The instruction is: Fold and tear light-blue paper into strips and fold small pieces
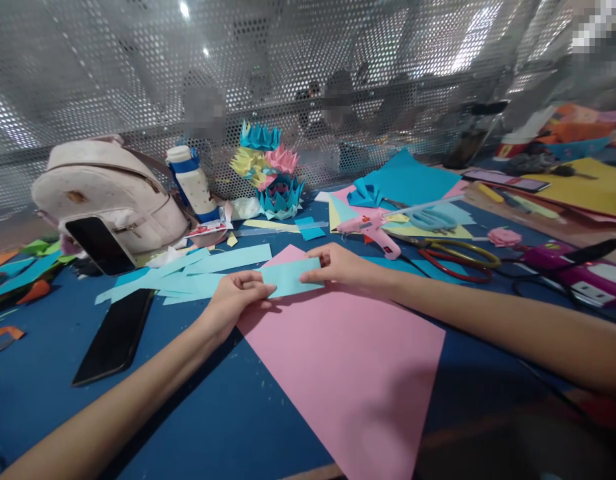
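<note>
Between my two hands is a short light-blue paper strip (291, 277), held just over the far part of a large pink paper sheet (348, 360). My left hand (241, 293) pinches the strip's left end between thumb and fingers. At the other end, my right hand (333, 263) grips it with the thumb in front and the fingers behind. Several longer light-blue strips (228, 259) lie in a loose pile beyond my left hand. A pink glue gun (371, 230) rests on the table just past my right hand.
A dark phone (115, 340) lies left; another phone (99, 245) leans on a white backpack (105, 190). Behind stand a bottle (193, 183) and folded paper flowers (273, 170). Red-and-yellow-handled scissors (458, 260), cables and a purple power strip (583, 273) lie right. A perforated metal screen (308, 80) closes the back.
</note>
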The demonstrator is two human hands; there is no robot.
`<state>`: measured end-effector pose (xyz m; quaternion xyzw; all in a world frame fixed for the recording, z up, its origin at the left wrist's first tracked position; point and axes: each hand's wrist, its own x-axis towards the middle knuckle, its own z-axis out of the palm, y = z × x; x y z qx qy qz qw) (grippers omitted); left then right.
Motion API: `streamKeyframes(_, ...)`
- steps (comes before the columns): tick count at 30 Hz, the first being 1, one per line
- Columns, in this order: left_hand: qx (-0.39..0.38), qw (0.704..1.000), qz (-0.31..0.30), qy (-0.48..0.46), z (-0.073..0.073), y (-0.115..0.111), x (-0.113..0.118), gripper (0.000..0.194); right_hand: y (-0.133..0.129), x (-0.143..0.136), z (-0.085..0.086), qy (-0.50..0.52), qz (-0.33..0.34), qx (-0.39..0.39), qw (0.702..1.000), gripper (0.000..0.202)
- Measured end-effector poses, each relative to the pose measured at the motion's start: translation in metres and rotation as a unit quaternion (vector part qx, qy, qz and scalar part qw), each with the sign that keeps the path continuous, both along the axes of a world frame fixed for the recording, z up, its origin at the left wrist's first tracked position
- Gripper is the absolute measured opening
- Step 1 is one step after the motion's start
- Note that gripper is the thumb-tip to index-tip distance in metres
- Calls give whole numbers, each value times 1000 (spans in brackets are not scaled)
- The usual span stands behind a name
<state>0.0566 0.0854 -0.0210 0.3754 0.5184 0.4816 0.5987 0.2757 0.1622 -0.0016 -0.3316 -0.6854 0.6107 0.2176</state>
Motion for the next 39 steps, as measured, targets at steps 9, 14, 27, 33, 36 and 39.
streamKeyframes(9, 29, 997, 65, 29, -1, -1, 0, 37, 11, 1, -16, 31, -57, -45, 997, 32)
streamKeyframes(14, 51, 991, 85, 86, -1, -1, -2, 36, 12, 2, -21, 56, -84, -38, 994, 32)
streamKeyframes(27, 109, 928, -256, 249, 22, -2, -9, 34, 10, 0, -24, 60, -56, 0, 997, 31)
streamKeyframes(33, 241, 881, -173, 367, 30, 5, 13, 30, 8, -1, -26, 57, -17, 8, 998, 30)
streamKeyframes(36, 293, 844, -160, 421, 27, 16, 24, 13, 5, 0, -24, 45, -22, 28, 998, 26)
streamKeyframes(39, 315, 815, -147, 463, 29, 27, 30, 9, 3, -1, -22, 37, -43, 41, 998, 26)
